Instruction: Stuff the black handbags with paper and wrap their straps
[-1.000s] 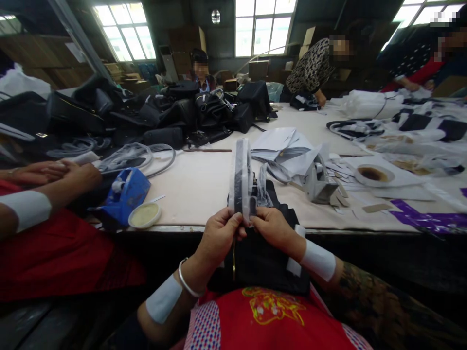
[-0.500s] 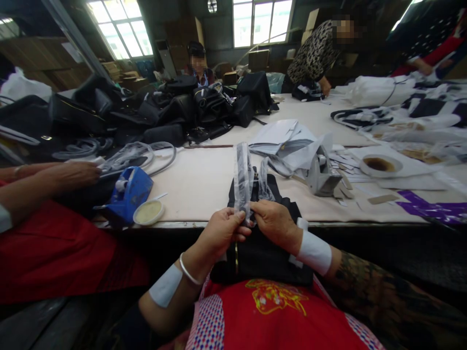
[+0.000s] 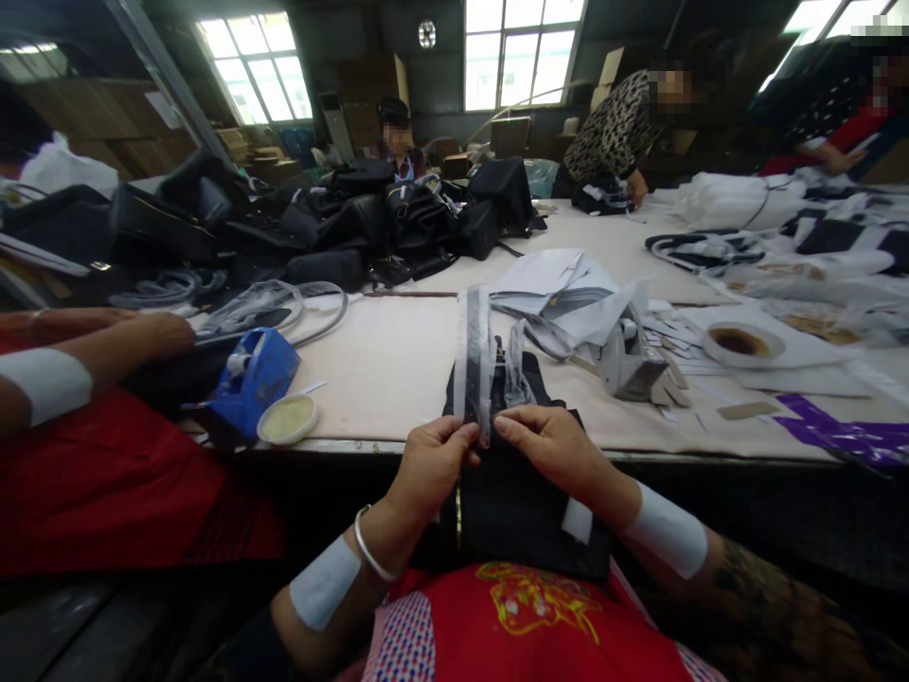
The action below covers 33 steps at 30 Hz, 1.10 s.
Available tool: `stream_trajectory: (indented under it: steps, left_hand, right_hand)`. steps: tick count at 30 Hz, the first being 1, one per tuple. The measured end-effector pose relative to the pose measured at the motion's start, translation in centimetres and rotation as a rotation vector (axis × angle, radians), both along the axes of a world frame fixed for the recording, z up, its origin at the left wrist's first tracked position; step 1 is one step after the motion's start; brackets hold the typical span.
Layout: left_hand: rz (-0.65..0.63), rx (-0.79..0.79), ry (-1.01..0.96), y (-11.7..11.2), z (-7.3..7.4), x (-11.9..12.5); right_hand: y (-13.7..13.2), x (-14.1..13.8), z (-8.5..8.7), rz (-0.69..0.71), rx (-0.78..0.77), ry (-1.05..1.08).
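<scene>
A black bag (image 3: 518, 516) with a gold zipper lies across my lap and the table edge. Its upright strap (image 3: 472, 350) is wrapped in clear plastic film. My left hand (image 3: 435, 462) pinches the lower end of this wrapped strap between thumb and fingers. Just to the right of the strap is my right hand (image 3: 558, 447), thumb and forefinger close together and the other fingers curled; whatever they may hold is too small to make out. Behind it rises a second film-wrapped strap part (image 3: 521, 369). A white piece (image 3: 578, 521) sits on the bag's right side.
A blue tape dispenser (image 3: 259, 374) and a round pale dish (image 3: 288, 419) stand left, near a co-worker's arms (image 3: 128, 346). At right are a grey tape dispenser (image 3: 632, 355), white sheets (image 3: 550, 275) and a tape roll (image 3: 742, 341). Black bags (image 3: 319, 223) are piled at the back left.
My right hand has moved off the strap, slightly to the right. My left hand keeps its pinch on the strap's lower end. The view has tilted up a little.
</scene>
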<state>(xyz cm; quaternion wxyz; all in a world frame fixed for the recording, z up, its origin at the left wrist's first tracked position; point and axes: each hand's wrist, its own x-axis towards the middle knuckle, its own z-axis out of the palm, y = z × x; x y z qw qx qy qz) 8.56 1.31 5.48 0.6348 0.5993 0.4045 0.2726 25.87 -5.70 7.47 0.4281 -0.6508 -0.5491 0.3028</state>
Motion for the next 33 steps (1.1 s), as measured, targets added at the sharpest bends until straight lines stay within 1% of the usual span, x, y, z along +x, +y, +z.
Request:
stream_trajectory:
  steps: [1, 2, 5, 7, 8, 10, 13, 15, 18, 20, 21, 22, 23, 24, 25, 27, 28, 29, 30, 31, 32, 33]
  left_hand:
    - [-0.003, 0.041, 0.009, -0.5, 0.1, 0.2]
    - [-0.006, 0.078, 0.013, -0.9, 0.2, 0.3]
    - [-0.014, 0.170, 0.018, -2.1, 0.0, 0.6]
    - [0.004, 0.179, 0.004, -2.4, -0.1, 0.5]
    - [0.016, 0.154, -0.023, -2.2, -0.2, 0.3]
    - [0.009, 0.039, -0.109, -1.7, -0.1, -0.1]
    - [-0.077, -0.171, -0.232, -0.5, 0.1, -0.5]
    - [-0.099, -0.296, -0.283, 0.0, 0.2, -0.3]
    - [-0.089, -0.497, -0.337, 0.3, 0.1, 0.3]
    - [-0.067, -0.554, -0.358, 0.1, -0.1, 0.6]
    - [-0.045, -0.538, -0.356, 0.0, -0.2, 0.7]
    - [-0.015, -0.497, -0.347, -0.2, -0.2, 0.7]
    - [0.012, -0.439, -0.332, -0.4, -0.3, 0.7]
    - [0.029, -0.361, -0.308, -0.6, -0.3, 0.6]
    - [0.033, -0.261, -0.273, -0.8, -0.3, 0.5]
    - [0.022, -0.001, -0.189, -1.4, -0.3, 0.2]
    - [0.011, 0.134, -0.147, -1.7, -0.2, 0.1]
    - [0.000, 0.251, -0.109, -2.0, -0.2, 0.0]
    - [-0.006, 0.338, -0.083, -2.2, -0.1, -0.1]
    - [-0.013, 0.386, -0.068, -2.3, 0.0, -0.2]
    - [-0.026, 0.396, -0.063, -2.4, 0.0, -0.3]
    - [-0.052, 0.373, -0.062, -2.3, 0.1, -0.3]
  right_hand:
    - [0.0, -0.4, 0.2, 0.028, -0.056, 0.115]
    - [0.1, -0.8, 0.3, 0.022, -0.093, 0.225]
    - [0.4, -1.7, 0.0, -0.075, -0.123, 0.497]
    - [0.4, -1.8, -0.3, -0.069, -0.093, 0.543]
    - [0.4, -1.7, -0.3, -0.042, -0.060, 0.506]
    - [0.1, -1.4, -0.4, 0.020, 0.051, 0.336]
    - [-0.2, -1.0, -0.8, 0.129, 0.246, -0.039]
    - [-0.4, -0.8, -1.5, 0.177, 0.347, -0.321]
    - [-0.6, -0.7, -2.8, 0.231, 0.458, -0.705]
    - [-0.8, -0.6, -3.2, 0.267, 0.498, -0.821]
    - [-0.9, -0.6, -3.2, 0.271, 0.496, -0.811]
    - [-0.9, -0.5, -3.1, 0.265, 0.473, -0.747]
    - [-1.0, -0.4, -2.8, 0.255, 0.427, -0.631]
    - [-1.0, -0.3, -2.5, 0.256, 0.358, -0.462]
    - [-1.0, -0.2, -2.1, 0.265, 0.268, -0.245]
    - [-1.0, 0.0, -1.5, 0.274, 0.044, 0.257]
    - [-0.9, 0.0, -1.3, 0.257, -0.066, 0.489]
    - [-0.8, 0.0, -1.2, 0.221, -0.153, 0.677]
    - [-0.7, -0.1, -1.2, 0.177, -0.212, 0.811]
    - [-0.6, -0.2, -1.2, 0.131, -0.240, 0.886]
    - [-0.6, -0.3, -1.2, 0.095, -0.242, 0.906]
    - [-0.6, -0.4, -1.3, 0.075, -0.221, 0.874]
